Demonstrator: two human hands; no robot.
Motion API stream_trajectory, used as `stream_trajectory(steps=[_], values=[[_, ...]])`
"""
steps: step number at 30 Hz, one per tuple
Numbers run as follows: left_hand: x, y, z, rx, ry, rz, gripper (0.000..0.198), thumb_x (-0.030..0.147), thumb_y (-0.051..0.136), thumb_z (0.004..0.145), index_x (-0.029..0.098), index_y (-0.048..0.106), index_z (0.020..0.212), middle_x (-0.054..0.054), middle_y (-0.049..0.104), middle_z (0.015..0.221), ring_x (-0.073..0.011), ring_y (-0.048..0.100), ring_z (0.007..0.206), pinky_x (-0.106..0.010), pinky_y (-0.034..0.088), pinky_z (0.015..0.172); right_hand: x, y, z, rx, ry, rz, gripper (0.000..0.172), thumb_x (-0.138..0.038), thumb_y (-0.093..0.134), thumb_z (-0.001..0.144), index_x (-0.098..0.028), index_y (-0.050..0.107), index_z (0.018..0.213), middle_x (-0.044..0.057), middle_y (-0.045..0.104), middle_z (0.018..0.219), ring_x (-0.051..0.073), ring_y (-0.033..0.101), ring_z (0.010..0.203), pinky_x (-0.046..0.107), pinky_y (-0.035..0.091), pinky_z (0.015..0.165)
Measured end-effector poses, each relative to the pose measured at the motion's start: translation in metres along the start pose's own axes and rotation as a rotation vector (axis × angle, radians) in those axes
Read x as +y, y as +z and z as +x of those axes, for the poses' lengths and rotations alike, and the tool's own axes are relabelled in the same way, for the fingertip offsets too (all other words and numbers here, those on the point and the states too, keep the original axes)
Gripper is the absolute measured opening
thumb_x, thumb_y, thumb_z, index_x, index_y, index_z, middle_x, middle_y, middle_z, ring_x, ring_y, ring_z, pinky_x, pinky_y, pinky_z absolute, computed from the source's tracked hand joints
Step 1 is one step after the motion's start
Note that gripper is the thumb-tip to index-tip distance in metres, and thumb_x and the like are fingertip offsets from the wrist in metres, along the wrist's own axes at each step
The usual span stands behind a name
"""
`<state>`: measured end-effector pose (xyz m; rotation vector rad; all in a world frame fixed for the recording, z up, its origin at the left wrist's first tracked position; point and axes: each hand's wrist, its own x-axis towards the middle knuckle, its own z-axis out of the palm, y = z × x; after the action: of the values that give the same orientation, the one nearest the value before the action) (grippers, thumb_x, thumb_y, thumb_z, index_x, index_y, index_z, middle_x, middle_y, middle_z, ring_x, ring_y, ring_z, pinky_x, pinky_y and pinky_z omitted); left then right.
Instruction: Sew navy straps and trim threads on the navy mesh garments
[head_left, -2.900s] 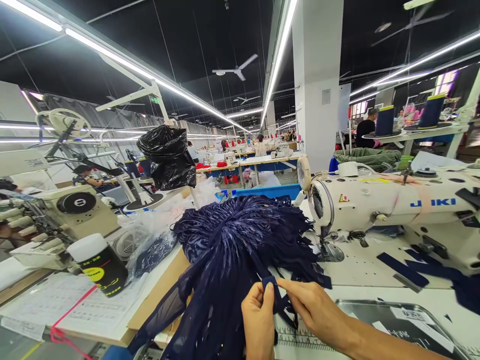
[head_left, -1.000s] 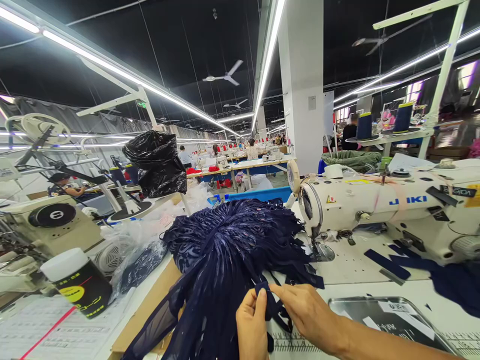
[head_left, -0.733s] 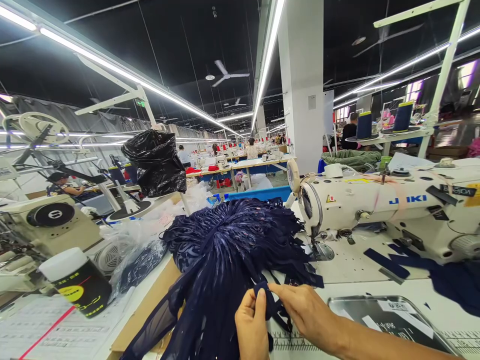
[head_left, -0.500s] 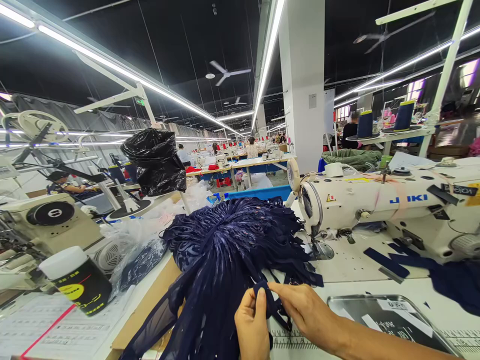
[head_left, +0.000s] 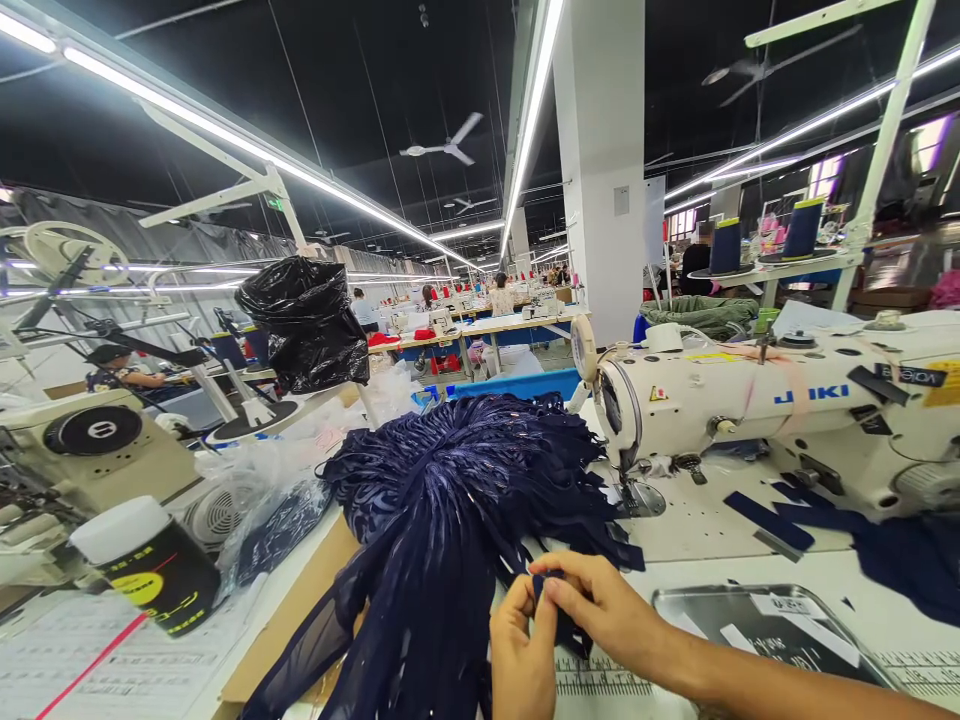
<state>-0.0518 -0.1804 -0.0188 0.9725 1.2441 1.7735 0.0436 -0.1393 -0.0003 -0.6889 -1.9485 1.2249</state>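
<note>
A big heap of navy fabric strips (head_left: 442, 480) fans over the table and hangs down toward me. At its right front edge, my left hand (head_left: 523, 640) is closed in a pinch on a small navy fabric piece (head_left: 546, 578). My right hand (head_left: 600, 605) meets it there, thumb and fingers closed on the same piece. Most of the piece is hidden by the fingers. Beyond my hands stands a white sewing machine (head_left: 720, 400), its needle area just right of the heap.
A metal tray (head_left: 772, 640) with paper labels lies right of my hands, above a printed ruler (head_left: 600, 678). Navy scraps (head_left: 769, 522) lie by the machine. To the left are a thread cone (head_left: 154, 570), written sheets (head_left: 60, 650) and a cardboard piece (head_left: 289, 610).
My right hand has moved left and its fingers have curled over the fabric piece. My left hand has shifted slightly right, bringing both hands together. The view has shifted a little.
</note>
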Motion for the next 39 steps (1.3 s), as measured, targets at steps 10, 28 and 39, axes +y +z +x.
stream_trajectory(steps=[10,28,39], values=[[0.003,-0.021,0.009,0.324,-0.164,-0.411,0.036,0.043,0.08,0.041,0.017,0.056,0.049,0.006,0.049,0.044,-0.0067,0.044,0.042,-0.015,0.04,0.044,-0.039,-0.042,-0.002,0.405,-0.111,0.731,0.029,-0.047,0.048,0.082,-0.019,0.057,0.083,-0.013,0.015,0.042,0.005,0.012,0.035,0.018,0.022,0.037],[0.002,-0.011,-0.002,0.225,0.048,-0.038,0.036,0.049,0.069,0.056,0.014,0.071,0.068,-0.006,0.069,0.069,-0.0201,0.06,0.072,-0.024,0.045,0.071,-0.015,-0.016,-0.008,0.138,-0.715,-1.042,0.037,-0.003,0.024,0.086,-0.007,0.053,0.108,0.004,0.058,0.062,0.014,0.05,0.048,0.026,0.036,0.047],[0.006,-0.013,-0.003,0.175,0.176,0.105,0.032,0.046,0.064,0.064,0.016,0.071,0.066,-0.005,0.067,0.064,-0.0185,0.06,0.065,-0.022,0.045,0.065,-0.018,-0.012,-0.005,0.068,-0.834,-1.189,0.036,0.003,0.024,0.081,0.004,0.051,0.104,0.011,0.059,0.066,0.019,0.054,0.055,0.031,0.038,0.05]])
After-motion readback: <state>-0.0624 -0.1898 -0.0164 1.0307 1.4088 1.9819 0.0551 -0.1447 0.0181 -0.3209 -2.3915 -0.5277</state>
